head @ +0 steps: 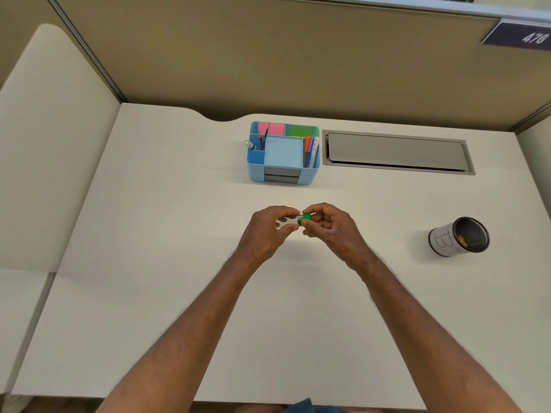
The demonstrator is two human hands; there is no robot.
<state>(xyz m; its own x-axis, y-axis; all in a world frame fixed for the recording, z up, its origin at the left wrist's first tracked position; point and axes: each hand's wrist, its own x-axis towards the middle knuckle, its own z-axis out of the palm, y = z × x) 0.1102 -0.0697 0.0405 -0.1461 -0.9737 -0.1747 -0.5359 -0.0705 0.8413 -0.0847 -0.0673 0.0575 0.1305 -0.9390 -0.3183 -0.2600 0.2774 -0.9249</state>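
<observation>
Above the middle of the white desk (179,293) both my hands hold one short marker. My left hand (267,231) grips its white barrel (287,222), fingers curled round it. My right hand (331,226) pinches the green cap (306,217) at the barrel's right end between thumb and fingers. Cap and barrel sit together in one line; most of the barrel is hidden by my left fingers.
A blue desk organiser (282,153) with sticky notes, pens and markers stands behind my hands. Right of it lies a grey cable hatch (396,152). A paper-wrapped mesh cup (459,237) lies tipped at the right. Beige partition walls close off the back.
</observation>
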